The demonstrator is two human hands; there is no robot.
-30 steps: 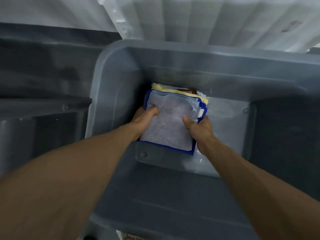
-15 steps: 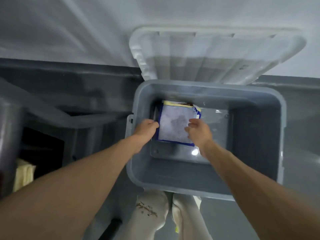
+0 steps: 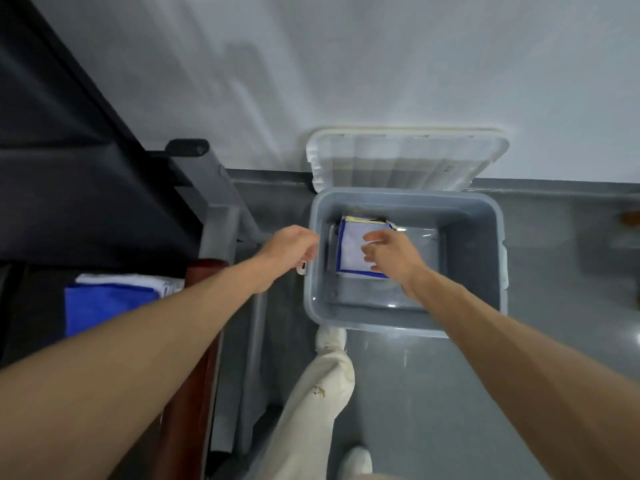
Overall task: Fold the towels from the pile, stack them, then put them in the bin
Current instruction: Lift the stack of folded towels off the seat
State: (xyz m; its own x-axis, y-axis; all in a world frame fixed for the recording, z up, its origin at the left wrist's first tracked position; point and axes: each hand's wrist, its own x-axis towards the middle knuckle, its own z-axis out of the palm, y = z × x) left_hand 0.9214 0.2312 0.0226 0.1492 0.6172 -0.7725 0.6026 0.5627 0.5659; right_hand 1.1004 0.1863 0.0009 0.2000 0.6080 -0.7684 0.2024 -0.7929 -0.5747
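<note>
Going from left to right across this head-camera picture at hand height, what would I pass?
Blue towel → left hand → right hand → bin, its right wall. The folded stack is left out, since the right hand overlaps it.

You work in soft, cool light from above: bright on the wall (image 3: 346,64), dim under the dark counter (image 3: 69,168) at upper left. Faint grey shadows streak that wall (all smeared, none with a hard edge). Small glare spots shine inside the bin (image 3: 408,199) near its front wall, and pale streaks gleam on the glossy floor (image 3: 433,393). Motion blur softens the whole frame, and most of all the fingers of your right grip (image 3: 388,252) and left grip (image 3: 291,249). The wide lens swells your forearms toward the lower corners and bends straight lines near the edges.
</note>
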